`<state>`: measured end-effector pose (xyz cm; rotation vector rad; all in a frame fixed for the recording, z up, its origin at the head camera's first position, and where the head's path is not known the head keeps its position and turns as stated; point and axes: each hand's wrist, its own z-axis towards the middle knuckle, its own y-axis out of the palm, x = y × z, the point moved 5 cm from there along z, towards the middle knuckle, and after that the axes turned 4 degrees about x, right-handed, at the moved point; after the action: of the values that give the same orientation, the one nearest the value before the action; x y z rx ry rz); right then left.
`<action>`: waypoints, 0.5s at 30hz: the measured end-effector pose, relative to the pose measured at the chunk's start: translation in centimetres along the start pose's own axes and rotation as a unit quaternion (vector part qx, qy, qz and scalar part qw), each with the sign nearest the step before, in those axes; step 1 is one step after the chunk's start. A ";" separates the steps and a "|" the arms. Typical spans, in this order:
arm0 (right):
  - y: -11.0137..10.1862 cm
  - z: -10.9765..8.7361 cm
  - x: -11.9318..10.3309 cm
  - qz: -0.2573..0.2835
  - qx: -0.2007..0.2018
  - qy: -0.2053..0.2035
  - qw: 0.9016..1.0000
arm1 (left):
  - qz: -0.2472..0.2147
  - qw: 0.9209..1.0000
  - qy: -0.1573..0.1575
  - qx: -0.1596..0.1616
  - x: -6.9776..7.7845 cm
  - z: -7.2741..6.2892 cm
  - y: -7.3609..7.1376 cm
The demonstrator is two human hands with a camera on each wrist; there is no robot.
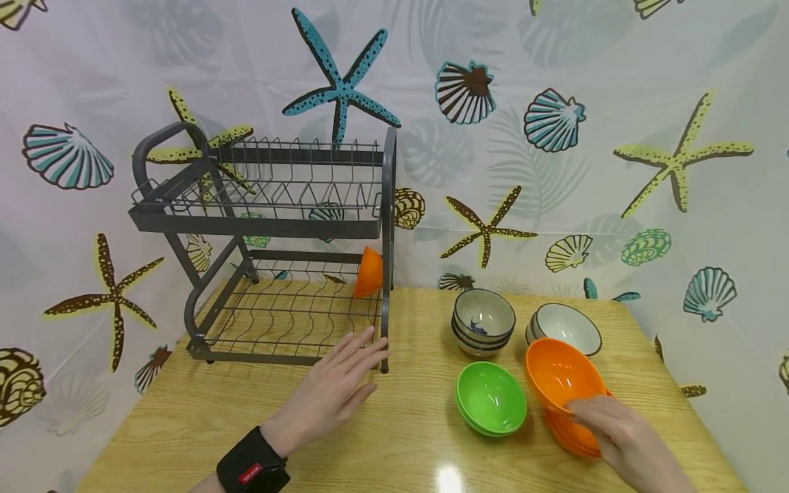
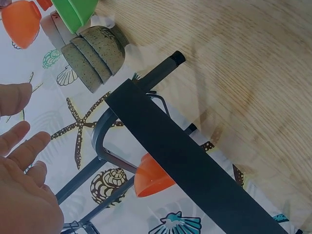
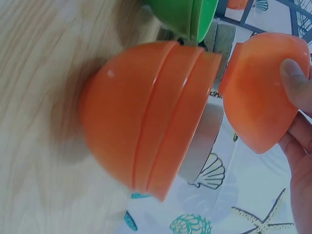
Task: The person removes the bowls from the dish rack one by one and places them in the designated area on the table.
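My right hand (image 1: 625,433) pinches the rim of an orange bowl (image 1: 562,373), thumb on its outside in the right wrist view. This bowl is raised and tilted above a nested stack of orange bowls (image 3: 126,112) on the table. In the head view my left hand (image 1: 335,383) is spread, fingers extended, in front of the lower right corner of a dark two-tier dish rack (image 1: 259,224). It holds nothing. Another orange bowl (image 1: 368,274) stands on edge at the right end of the rack's lower tier.
Nested green bowls (image 1: 491,398) sit left of the orange stack. Behind them are a stack of speckled grey bowls (image 1: 483,315) and some white bowls (image 1: 567,329) with dark rims. A curtain printed with shells and starfish (image 1: 487,229) hangs behind the wooden table (image 1: 394,438).
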<state>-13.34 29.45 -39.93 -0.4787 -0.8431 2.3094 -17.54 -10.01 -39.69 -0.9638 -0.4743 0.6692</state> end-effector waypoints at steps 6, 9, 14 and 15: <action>-0.7 -1.0 0.6 0.000 0.006 0.001 1.000 | -0.001 1.000 -0.006 -0.001 -0.2 -0.1 -0.1; -0.9 -1.6 0.9 -0.017 -0.006 0.017 1.000 | 0.004 1.000 -0.007 0.001 -0.3 -0.2 -0.1; -1.0 -2.5 1.5 -0.027 -0.025 0.034 0.999 | 0.008 1.000 -0.008 0.006 -0.4 -0.2 -0.2; -1.0 -2.7 1.6 -0.028 -0.025 0.034 0.999 | 0.008 1.000 -0.009 0.006 -0.4 -0.2 -0.2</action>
<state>-12.67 32.28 -41.43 -0.5457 -0.8731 2.2123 -17.63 -10.50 -39.68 -0.9517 -0.4776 0.6950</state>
